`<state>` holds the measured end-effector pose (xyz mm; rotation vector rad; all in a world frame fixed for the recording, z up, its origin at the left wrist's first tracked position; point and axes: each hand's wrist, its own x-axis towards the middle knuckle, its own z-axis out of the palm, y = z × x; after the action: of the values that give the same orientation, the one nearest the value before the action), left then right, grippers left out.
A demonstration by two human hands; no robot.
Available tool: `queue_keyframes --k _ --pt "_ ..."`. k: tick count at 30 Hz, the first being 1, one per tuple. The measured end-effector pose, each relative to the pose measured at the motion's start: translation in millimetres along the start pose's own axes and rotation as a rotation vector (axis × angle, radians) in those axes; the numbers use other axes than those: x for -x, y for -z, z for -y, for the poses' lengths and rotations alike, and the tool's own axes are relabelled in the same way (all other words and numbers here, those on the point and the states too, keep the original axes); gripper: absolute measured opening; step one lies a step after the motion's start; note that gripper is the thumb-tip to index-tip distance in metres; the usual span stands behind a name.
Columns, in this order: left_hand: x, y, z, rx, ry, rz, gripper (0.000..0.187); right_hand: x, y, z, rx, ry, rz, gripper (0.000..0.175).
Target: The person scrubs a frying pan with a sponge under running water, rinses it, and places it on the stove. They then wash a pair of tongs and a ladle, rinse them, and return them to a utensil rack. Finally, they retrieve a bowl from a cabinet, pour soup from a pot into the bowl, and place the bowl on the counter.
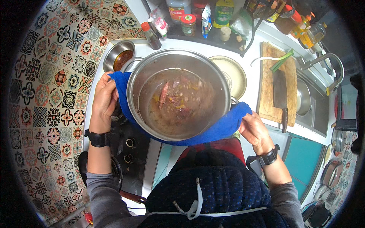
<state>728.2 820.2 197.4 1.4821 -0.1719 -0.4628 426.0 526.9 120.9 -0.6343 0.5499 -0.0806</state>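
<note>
A large stainless steel pot [178, 52] with steaming brownish liquid, a reddish elongated piece and loose bits in it is in front of me. A blue cloth [188, 139] runs around its near side, with an end at each side handle. My left hand [105, 92] pinches the cloth's left end beside the left handle. At the right handle, my right hand [255, 129] grips the other end. Whether the pot is lifted or rests on something cannot be told.
A steel bowl of dark sauce [129, 47] stands behind the left handle; a cream plate [239, 68] lies right of the pot. Farther right, a cutting board [266, 94] bears a cleaver [279, 91] and scallion [281, 61] beside the sink. The stove [129, 159] is at the lower left.
</note>
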Motion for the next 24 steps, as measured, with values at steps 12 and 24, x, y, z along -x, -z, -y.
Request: queue_keyframes --k 12,24 --pt "-35.0 -43.6 -14.0 -0.189 0.047 0.113 0.009 -13.4 28.5 -54.3 -0.256 -0.217 -0.045 0.019" --pt "-78.4 -103.9 -20.6 -0.357 0.059 0.278 0.01 -39.0 53.4 -83.7 -0.483 -0.3 -0.021 0.02"
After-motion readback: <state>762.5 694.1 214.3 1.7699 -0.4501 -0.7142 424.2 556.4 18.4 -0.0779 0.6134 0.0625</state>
